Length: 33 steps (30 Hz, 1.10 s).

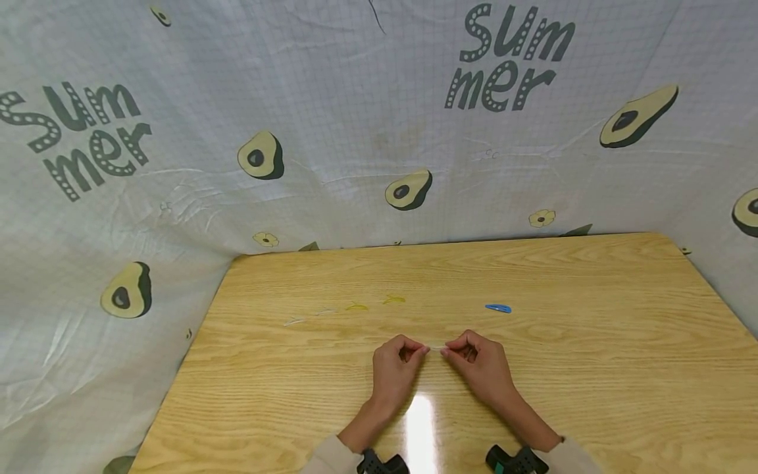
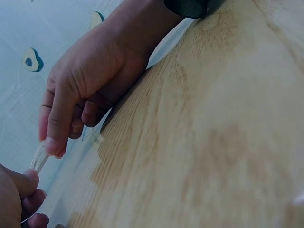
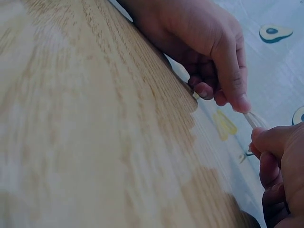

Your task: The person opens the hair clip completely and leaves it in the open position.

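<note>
Between the fingertips of both hands is a thin, pale translucent loop point(image 3: 254, 120) whose strands run side by side. My left hand point(image 1: 395, 368) pinches its left end between thumb and index finger. The other end is pinched in the same way by my right hand point(image 1: 482, 370), and only a short gap separates the hands. In the left wrist view the loop point(image 2: 40, 159) spans from the right hand point(image 2: 88, 78) down to the left hand point(image 2: 19, 197). The ends of the loop are hidden in the fingers.
Beyond the hands lies a blue snap hair clip point(image 1: 498, 308) to the right. Toward the left are two thin yellow pieces, one point(image 1: 393, 299) farther back than the other point(image 1: 356, 306), and two thin whitish pieces point(image 1: 294, 321). Patterned cloth point(image 1: 331, 131) hangs behind the wooden table point(image 1: 592, 296).
</note>
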Tool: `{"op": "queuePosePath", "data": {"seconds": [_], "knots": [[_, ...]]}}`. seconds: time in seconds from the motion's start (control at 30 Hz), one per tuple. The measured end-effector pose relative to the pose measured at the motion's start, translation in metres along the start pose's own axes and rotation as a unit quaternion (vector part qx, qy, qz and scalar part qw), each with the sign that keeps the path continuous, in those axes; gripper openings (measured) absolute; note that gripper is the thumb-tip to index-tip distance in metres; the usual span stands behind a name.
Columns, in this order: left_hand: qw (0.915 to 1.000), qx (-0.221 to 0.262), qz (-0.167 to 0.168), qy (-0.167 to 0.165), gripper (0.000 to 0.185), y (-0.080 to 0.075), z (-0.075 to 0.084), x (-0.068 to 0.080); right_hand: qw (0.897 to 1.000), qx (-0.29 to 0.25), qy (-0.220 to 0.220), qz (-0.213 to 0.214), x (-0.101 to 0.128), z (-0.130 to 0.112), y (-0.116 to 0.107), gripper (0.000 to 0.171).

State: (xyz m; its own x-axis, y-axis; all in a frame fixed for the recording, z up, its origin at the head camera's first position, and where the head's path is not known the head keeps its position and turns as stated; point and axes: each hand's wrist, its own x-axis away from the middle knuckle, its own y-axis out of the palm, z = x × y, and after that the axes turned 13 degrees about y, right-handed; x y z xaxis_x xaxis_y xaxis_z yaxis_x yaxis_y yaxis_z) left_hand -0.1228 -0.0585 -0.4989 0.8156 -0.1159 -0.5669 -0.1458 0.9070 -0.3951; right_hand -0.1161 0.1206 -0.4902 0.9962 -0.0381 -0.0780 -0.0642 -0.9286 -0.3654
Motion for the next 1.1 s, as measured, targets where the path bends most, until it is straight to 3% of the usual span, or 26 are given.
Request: {"op": "queuePosePath", "data": {"seconds": [0.43,0.73,1.1], "knots": [[1.0000,-0.005,-0.006,-0.005,0.010,0.0000,0.0001,0.0000,1.000,-0.013,0.002,0.000,0.0006,-0.0007,0.0008,0.011],[0.9999,-0.004,0.002,0.015,0.010,-0.0005,0.0009,-0.0008,1.000,-0.009,-0.004,0.010,0.0002,-0.0011,0.0017,0.011],[0.9990,0.036,0.020,0.014,0.006,-0.0010,0.0006,-0.0018,1.000,-0.014,-0.008,0.006,0.0001,-0.0017,0.0018,0.011]]}}
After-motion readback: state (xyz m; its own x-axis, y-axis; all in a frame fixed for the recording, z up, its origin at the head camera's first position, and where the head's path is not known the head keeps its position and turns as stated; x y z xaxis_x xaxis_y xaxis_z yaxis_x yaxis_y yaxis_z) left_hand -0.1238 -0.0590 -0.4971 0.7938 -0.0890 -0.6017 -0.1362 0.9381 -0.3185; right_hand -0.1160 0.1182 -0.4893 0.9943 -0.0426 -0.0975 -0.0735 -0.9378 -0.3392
